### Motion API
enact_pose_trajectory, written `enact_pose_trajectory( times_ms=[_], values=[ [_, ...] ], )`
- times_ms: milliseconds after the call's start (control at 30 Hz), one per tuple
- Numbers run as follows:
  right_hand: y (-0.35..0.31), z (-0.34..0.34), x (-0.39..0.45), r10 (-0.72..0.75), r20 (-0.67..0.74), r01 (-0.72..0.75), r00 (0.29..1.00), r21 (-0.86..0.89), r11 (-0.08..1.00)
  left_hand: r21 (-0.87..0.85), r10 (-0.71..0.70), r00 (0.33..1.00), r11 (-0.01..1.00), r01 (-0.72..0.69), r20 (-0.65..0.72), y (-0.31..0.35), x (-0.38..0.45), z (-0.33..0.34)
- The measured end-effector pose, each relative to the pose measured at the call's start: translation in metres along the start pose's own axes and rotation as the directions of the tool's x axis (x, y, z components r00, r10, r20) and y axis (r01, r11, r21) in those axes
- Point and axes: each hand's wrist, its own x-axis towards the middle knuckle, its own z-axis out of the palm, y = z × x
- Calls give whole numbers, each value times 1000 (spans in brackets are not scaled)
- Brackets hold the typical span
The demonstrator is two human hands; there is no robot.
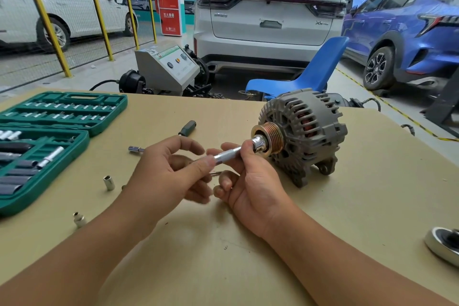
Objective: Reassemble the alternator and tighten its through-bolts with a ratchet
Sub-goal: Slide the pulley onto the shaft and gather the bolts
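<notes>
Grey finned alternator (304, 134) on tan table (347, 218), grooved brass pulley (269, 138) facing hands. Knurled chrome ratchet (238, 151) seated on pulley hub, axis slanting lower-left. Right hand (250, 181), nearer, pinching ratchet near head; left hand (169, 169) fingertips gripping handle end.

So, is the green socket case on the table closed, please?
No, the socket case lies open, with rows of sockets showing inside.
</notes>
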Motion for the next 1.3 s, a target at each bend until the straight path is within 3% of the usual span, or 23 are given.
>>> enact_pose_trajectory(
  times_ms=[100, 233, 300, 433, 500, 633, 700, 867, 900, 967, 1067, 1133, 1233, 1300],
  values=[
    [1, 0, 0, -7, -1, 7, 1000, 0, 1000, -77, -82, 995, 993, 87, 64, 3, 0, 1],
    [0, 1, 0, 1, 5, -1, 1000, -10, 1000, 98, 130, 990, 987, -124, -52, -4, 0, 0],
    [0, 1, 1, 3, 3, -3, 1000, -10, 1000, 136, 171, 982, 978, -159, -79, -5, 0, 0],
    [1, -1, 1, -1, -5, 1, 1000, 2, 1000, -72, -80, 996, 994, 82, 29, 3, 1, -1],
    [1, -1, 1, 2, -5, -2, 1000, -1, 1000, -82, -105, 994, 991, 108, 36, 4, 2, -2],
    [0, 0, 2, 7, -4, -8, 1000, -15, 1000, 174, 177, 982, 971, -163, -67, -2, -1, -3],
    [0, 0, 2, 6, -5, -6, 1000, -13, 1000, 217, 236, 969, 952, -216, -73, -2, -1, -3],
    [1, 0, 1, -4, -10, 4, 1000, -1, 1000, -42, -116, 992, 992, 118, 47, 6, 0, -3],
    [1, 0, 1, -2, -10, 2, 1000, -4, 1000, -34, -101, 994, 994, 103, 46, 5, 0, -3],
    [0, 0, 1, 1, -10, -1, 1000, -12, 1000, 94, 54, 999, 994, -54, 2, 2, -1, -3],
    [0, 0, 2, 8, -22, -9, 1000, -9, 1000, 364, 293, 956, 888, -280, 21, -2, -1, -5],
    [0, -1, 3, 12, -35, -12, 999, 1, 1000, 308, 235, 972, 923, -230, 22, -3, 0, -4],
    [-1, -2, 4, 20, -57, -18, 998, 29, 999, 82, 16, 999, 996, -19, 41, -3, 2, -2],
    [-1, -3, 4, 19, -56, -18, 998, 26, 1000, 77, 31, 999, 996, -33, 28, -5, 3, -4]
  ],
)
